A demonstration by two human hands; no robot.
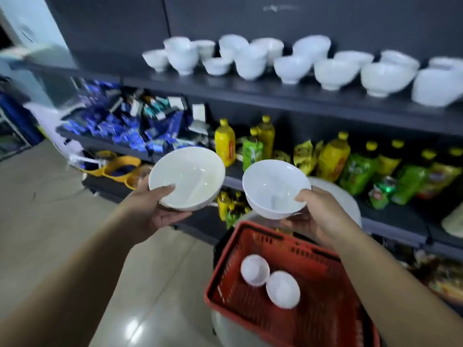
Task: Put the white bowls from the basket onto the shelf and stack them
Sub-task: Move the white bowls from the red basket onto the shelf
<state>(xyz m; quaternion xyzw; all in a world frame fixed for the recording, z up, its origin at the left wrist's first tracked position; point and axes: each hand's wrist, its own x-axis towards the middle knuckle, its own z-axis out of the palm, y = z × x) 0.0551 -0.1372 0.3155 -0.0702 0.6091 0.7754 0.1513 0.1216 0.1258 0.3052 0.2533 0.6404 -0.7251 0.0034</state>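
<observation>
Gripping a large white bowl (186, 177) by its rim, thumb inside, the left hand (152, 209) holds it beside the smaller white bowl (275, 189) pinched by the right hand (318, 211). Below sits the red basket (300, 254) with two small bowls (255, 269); stacked bowls (250, 62) line the shelf (250, 92) beyond.

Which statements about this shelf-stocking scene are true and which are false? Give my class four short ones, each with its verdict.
1. The left hand holds a white bowl and the right hand holds a second bowl. True.
2. The red basket is empty. False: two small bowls lie in it.
3. Many shelf bowls already stand on the top shelf. True.
4. The bottles on the lower shelf have blue caps. False: the caps are yellow.
</observation>
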